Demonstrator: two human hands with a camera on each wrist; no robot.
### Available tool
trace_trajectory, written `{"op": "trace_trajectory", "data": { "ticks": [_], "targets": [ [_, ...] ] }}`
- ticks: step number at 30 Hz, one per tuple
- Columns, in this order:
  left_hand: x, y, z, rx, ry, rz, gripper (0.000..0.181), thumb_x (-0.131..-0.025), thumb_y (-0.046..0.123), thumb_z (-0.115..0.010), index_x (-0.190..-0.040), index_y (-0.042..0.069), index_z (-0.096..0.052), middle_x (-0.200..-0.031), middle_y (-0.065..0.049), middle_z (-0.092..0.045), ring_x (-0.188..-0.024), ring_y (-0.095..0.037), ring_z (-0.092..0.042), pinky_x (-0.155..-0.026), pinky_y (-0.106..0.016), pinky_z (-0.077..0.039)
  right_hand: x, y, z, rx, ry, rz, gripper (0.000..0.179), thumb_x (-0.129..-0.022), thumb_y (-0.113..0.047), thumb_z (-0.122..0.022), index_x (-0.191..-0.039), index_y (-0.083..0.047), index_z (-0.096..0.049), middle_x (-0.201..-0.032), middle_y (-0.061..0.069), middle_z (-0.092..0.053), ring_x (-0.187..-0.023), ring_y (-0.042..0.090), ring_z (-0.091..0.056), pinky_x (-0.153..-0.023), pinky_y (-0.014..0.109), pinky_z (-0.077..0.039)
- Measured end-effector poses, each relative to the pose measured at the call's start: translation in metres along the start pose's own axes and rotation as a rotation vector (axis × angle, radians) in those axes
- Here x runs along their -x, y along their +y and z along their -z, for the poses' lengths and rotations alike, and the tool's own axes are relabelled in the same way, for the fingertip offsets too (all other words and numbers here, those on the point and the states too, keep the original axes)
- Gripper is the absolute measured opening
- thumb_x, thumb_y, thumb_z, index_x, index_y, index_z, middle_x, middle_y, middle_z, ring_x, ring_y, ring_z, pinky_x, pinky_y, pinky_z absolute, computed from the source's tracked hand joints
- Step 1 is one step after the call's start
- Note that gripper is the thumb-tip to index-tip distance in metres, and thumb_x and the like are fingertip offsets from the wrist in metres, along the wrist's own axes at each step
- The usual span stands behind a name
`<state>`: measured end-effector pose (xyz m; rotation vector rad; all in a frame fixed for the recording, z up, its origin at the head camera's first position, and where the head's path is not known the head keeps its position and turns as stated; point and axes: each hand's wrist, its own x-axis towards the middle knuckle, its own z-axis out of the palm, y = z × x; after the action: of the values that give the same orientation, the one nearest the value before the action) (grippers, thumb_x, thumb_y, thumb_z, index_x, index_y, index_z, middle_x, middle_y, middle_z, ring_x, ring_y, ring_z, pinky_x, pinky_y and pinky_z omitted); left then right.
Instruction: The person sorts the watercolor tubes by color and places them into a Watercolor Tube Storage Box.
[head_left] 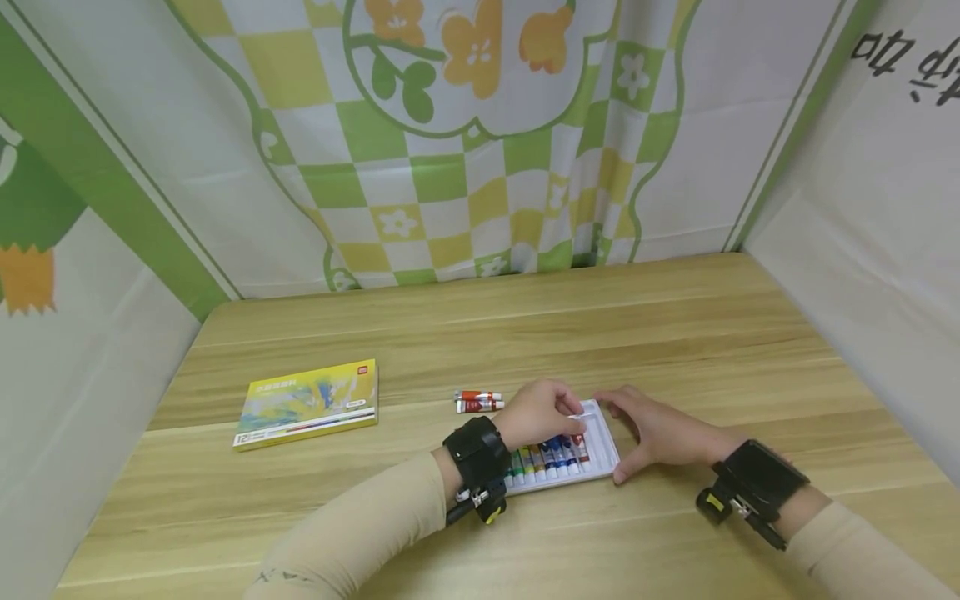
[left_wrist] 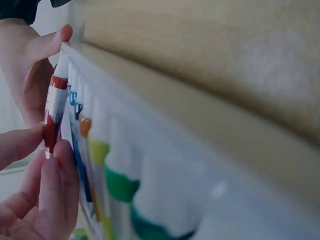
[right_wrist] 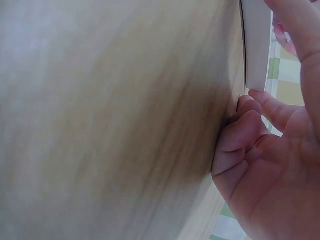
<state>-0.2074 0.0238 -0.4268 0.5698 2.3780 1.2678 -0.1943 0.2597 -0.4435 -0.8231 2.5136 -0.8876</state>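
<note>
A white plastic tray (head_left: 606, 437) lies on the table with a row of paint tubes (head_left: 551, 460) in green, yellow, blue and other colours. Reaching over it, my left hand (head_left: 536, 412) pinches the end of a red paint tube (left_wrist: 55, 107) between thumb and fingers; its white cap points to the near rim in the left wrist view. At the tray's right end, my right hand (head_left: 667, 429) grips it, thumb at the near corner and fingers at the far one. Curled fingers (right_wrist: 242, 130) rest low by the table in the right wrist view. My left hand hides part of the row.
Just beyond my left hand lie an orange-red tube (head_left: 480, 395) and a dark red tube (head_left: 478, 407), side by side. A yellow paint box (head_left: 307, 404) is farther left on the wooden table (head_left: 420, 333). A checked curtain (head_left: 450, 183) hangs behind the table's far edge.
</note>
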Motion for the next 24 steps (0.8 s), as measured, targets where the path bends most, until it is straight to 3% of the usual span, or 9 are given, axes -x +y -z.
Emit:
{"op": "trace_trajectory", "data": {
  "ticks": [4, 9, 17, 24],
  "targets": [
    [-0.001, 0.008, 0.003, -0.204, -0.019, -0.019, 0.018, -0.085, 0.012, -0.083, -0.098, 0.003, -0.074, -0.087, 0.001, -0.068, -0.079, -0.01, -0.059, -0.075, -0.024, -0.049, 0.0, 0.001, 0.0, 0.007, 0.003, 0.004, 0.108, -0.069, -0.04, -0.095, -0.148, 0.008, -0.04, -0.128, 0.015, -0.051, -0.119, 0.033, -0.051, -0.101, 0.052, -0.046],
    [-0.002, 0.014, 0.004, -0.343, -0.045, -0.015, 0.021, -0.082, 0.016, -0.087, -0.092, 0.005, -0.073, -0.083, 0.002, -0.063, -0.074, -0.01, -0.055, -0.069, -0.023, -0.047, 0.0, 0.001, 0.0, 0.009, 0.0, 0.001, 0.109, -0.069, -0.04, -0.095, -0.149, 0.008, -0.039, -0.126, 0.013, -0.051, -0.117, 0.031, -0.051, -0.099, 0.049, -0.047],
    [-0.009, 0.016, 0.001, -0.477, -0.093, -0.025, 0.026, -0.079, 0.022, -0.09, -0.091, 0.006, -0.072, -0.079, 0.004, -0.062, -0.07, -0.01, -0.055, -0.063, -0.021, -0.045, -0.001, 0.002, -0.001, -0.006, -0.003, -0.001, 0.109, -0.069, -0.039, -0.095, -0.149, 0.008, -0.038, -0.129, 0.016, -0.051, -0.12, 0.034, -0.051, -0.102, 0.053, -0.046],
    [-0.011, 0.023, 0.0, -0.529, -0.135, -0.043, 0.029, -0.077, 0.023, -0.092, -0.073, 0.01, -0.066, -0.068, 0.006, -0.058, -0.063, -0.01, -0.054, -0.056, -0.021, -0.042, -0.001, 0.003, -0.001, 0.0, 0.001, 0.007, 0.11, -0.069, -0.039, -0.095, -0.15, 0.007, -0.038, -0.131, 0.018, -0.05, -0.121, 0.035, -0.05, -0.103, 0.054, -0.045]
  ]
}}
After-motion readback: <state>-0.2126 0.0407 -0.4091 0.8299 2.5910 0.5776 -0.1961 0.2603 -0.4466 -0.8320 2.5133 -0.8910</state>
